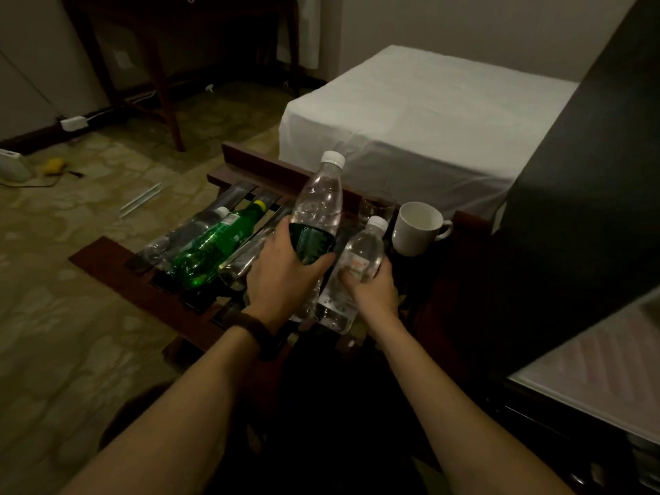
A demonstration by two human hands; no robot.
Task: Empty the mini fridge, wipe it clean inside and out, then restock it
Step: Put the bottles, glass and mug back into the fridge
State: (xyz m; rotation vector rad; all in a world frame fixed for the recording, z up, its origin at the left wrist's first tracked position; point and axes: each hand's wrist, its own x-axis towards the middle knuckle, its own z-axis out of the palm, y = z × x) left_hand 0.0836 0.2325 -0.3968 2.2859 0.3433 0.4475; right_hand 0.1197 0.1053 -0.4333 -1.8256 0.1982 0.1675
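Note:
My left hand [282, 273] grips a tall clear bottle [319, 198] with a white cap and a dark green label, tilted away from me above a low slatted wooden rack [118, 266]. My right hand [371, 287] holds a smaller clear bottle [366, 250] with a white cap and an orange-marked label, just right of the tall one. On the rack lie a green bottle [214, 244] with a yellow cap, a clear bottle [185, 230] left of it, and a glass [239, 262] on its side. The mini fridge door [589, 216] stands open at the right.
A white mug [416, 228] stands on the rack's right end, with a clear glass [376, 209] behind the bottles. Beyond the rack is a bed with a white sheet [428, 112]. A dark wooden desk leg [168, 112], a white power strip [73, 123] and cables lie on the patterned floor at left.

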